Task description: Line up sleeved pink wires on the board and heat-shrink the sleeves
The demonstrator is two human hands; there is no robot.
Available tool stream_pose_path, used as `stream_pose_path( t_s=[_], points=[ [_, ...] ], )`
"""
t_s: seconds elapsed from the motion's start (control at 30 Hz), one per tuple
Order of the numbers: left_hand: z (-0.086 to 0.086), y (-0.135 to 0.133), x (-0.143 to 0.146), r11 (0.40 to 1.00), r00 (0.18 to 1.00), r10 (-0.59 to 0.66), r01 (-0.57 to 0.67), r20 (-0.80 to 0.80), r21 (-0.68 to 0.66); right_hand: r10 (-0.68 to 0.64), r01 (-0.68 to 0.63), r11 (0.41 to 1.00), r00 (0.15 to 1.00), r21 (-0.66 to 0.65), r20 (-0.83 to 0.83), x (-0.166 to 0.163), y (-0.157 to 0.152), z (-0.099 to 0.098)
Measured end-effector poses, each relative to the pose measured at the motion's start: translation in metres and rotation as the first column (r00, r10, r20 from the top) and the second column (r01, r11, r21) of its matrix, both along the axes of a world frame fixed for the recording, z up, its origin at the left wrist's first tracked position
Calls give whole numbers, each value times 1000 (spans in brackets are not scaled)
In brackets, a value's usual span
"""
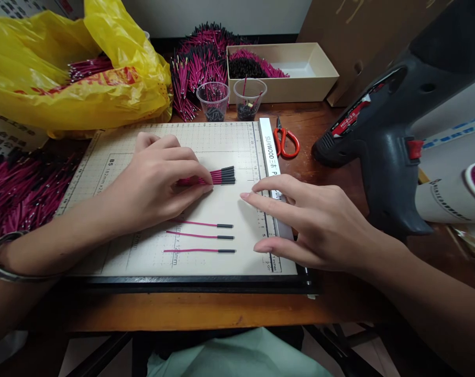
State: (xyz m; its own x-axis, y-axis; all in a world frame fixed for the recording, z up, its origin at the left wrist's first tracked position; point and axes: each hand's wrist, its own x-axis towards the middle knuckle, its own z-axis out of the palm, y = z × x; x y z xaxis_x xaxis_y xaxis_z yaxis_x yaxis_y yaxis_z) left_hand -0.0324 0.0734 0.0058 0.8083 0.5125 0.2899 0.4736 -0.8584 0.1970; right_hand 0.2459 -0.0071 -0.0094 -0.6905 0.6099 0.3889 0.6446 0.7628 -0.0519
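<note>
Green cloth [237,356] nearest, below table edge [221,312]. My left hand [164,175]: thumb and forefinger closed on bunch of wires [223,175], black ends pointing right, on board [143,256]. My right hand [319,222]: fingers spread, holding nothing, above board's right side; cannot tell if tips touch. Three loose wires [225,237] lie on board, nearer me. Scissors [290,154] beyond right hand, beside board. Two cups [213,107] behind.

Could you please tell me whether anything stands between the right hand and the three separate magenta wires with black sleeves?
Nothing visible does; only the flat cream printed board shows between the right hand and the three magenta wires.
</note>
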Motion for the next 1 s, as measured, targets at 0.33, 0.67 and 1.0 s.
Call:
stream_pose_path(
  t_s=[0.33, 0.67, 1.0],
  points=[
    [-2, 1, -1, 999, 998, 46, -46, -33, 3, 28, -30, 996, 999, -87, -27, 1, 1, -2],
    [8, 1, -1, 982, 999, -46, 42, -15, -182, 119, -124, 988, 991, -91, -60, -1, 0, 4],
    [7, -2, 1, 971, 996, -86, 82, -6, -226, 166, -171, 983, 984, -72, -69, 0, -4, 2]
  ],
)
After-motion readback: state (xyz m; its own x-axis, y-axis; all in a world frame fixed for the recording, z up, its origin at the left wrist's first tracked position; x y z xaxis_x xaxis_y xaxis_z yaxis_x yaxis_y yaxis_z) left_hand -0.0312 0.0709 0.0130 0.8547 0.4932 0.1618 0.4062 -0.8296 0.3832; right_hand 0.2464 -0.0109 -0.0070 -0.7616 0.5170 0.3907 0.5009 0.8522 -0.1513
